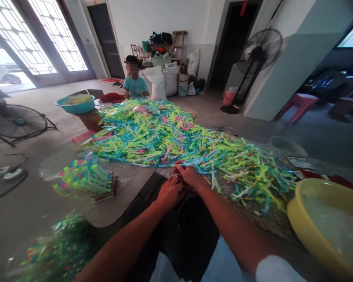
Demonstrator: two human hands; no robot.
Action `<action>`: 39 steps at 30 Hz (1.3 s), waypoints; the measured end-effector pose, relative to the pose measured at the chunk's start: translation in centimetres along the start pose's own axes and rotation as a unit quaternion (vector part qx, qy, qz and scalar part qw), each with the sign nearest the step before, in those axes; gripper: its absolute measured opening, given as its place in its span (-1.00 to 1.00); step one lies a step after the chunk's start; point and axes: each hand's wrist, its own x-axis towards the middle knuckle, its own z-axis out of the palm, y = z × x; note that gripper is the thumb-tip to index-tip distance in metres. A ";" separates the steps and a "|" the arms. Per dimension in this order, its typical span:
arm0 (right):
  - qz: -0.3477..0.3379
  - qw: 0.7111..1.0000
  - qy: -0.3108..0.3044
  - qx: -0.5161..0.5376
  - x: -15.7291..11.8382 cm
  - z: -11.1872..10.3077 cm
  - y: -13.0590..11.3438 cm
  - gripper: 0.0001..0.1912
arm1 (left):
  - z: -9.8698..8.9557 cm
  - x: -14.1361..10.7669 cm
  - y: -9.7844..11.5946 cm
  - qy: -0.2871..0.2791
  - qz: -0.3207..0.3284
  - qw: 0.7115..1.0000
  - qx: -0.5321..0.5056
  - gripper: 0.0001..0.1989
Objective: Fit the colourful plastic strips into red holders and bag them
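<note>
A thin blue strip (pixel 194 161) is at the near edge of a wide, tangled heap of strips (pixel 164 129), in front of the person's body. The fingers of the right hand (pixel 190 176) are clamped on the strip, whose pale end pokes out past the fingertips toward the left. The left hand (pixel 170 192) is just beside and nearer the body, its fingers bent; shadow and the other hand hide their tips, so whether they hold anything cannot be told.

The heap, mostly lime green, blue and white with scattered pink pieces, spreads over a speckled desk (pixel 132 178) and thins toward the right. Left of the hands, a bundle (pixel 85 176) of similar green, white and pink strips sits in clear plastic on the desk. Lower on the left is a second bagged bunch (pixel 59 250), blurred. At the right edge of the view a large yellow basin (pixel 294 211) is near the heap's end.

Beyond the heap, another person (pixel 135 85) in a light blue shirt faces the desk. Near that person are a red cloth (pixel 111 98) and a blue basin (pixel 80 107) with yellowish contents. White sacks (pixel 157 84) stand behind. A low fan (pixel 19 121) is on the floor at left; a standing fan (pixel 257 53) and a pink stool (pixel 304 100) are at right.
</note>
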 end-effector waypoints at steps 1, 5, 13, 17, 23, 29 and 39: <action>-0.008 0.999 0.032 -0.006 -0.4 -0.6 0.1 -0.68 | 0.0 0.1 -0.1 0.012 0.009 1.000 0.006 -0.84; -0.020 0.978 0.198 -0.064 -3.0 -2.4 2.1 -0.60 | 0.5 0.4 -0.5 0.014 0.065 0.998 -0.004 -0.74; -0.040 0.968 0.210 -0.131 -5.6 -1.5 5.2 -0.52 | -0.2 0.1 0.9 -0.038 0.040 0.996 0.064 -0.72; -0.042 0.975 0.197 -0.093 -3.9 -1.7 5.0 -0.58 | -0.7 -0.7 1.8 -0.051 0.059 0.995 0.067 -0.64; -0.005 0.996 0.089 -0.003 -1.3 -3.6 4.4 -0.63 | 0.2 -0.6 1.6 -0.019 0.115 0.993 -0.002 -0.62; 0.006 0.998 0.025 -0.064 -0.2 -5.3 3.5 -0.78 | 1.4 0.0 -0.2 -0.003 0.086 0.996 -0.013 -0.49; -0.017 0.960 -0.049 -0.276 0.4 -4.5 1.7 -0.84 | 1.5 0.3 -0.3 -0.012 0.079 0.997 -0.016 -0.61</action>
